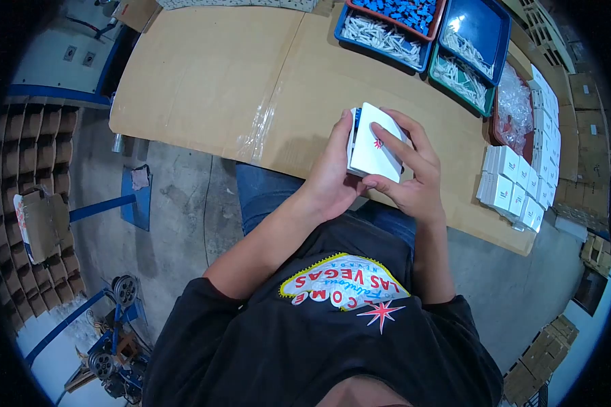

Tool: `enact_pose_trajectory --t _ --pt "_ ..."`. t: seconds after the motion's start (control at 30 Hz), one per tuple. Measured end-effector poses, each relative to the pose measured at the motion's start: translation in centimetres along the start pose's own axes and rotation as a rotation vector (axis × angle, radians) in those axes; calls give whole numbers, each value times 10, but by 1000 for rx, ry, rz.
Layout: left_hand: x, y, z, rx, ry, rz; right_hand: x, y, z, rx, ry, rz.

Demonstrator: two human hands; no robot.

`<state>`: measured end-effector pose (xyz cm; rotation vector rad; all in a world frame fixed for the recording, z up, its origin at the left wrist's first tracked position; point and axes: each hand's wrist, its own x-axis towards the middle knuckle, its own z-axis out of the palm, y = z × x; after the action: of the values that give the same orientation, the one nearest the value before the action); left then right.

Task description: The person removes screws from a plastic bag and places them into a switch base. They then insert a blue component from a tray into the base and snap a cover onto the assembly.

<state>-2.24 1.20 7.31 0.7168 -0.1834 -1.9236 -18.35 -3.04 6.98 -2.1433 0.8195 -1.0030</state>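
Cardboard (pixel 204 74) is covering the table, flat and matte, clear tape shining along one seam. One white box (pixel 379 152), smooth, rectangular, with a small red star print, is sitting between two hands near the frame's center, above the table's near edge. Left hand (pixel 334 159) is cupping its left side, thumb along the edge, other fingers mostly hidden underneath. Right hand (pixel 417 163) is clamping the right side, fingers slightly apart, one pressing the top face, thumb at the lower edge. Blue bit is showing at the box's upper left (contents unclear). Five plastic trays are lying upper right: red tray (pixel 444 15) holding blue pieces, blue tray (pixel 417 66) and green tray (pixel 487 108) holding slim white pieces, second blue tray (pixel 499 30), second red tray (pixel 495 129) holding crinkly clear plastic. White boxes (pixel 512 183) are stacking at right, too many to count.
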Motion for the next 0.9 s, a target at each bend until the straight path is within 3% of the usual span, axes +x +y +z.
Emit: enact_pose_trajectory --t 0.9 --pt "2 -3 -3 27 7 31 -2 0 0 5 3 -27"
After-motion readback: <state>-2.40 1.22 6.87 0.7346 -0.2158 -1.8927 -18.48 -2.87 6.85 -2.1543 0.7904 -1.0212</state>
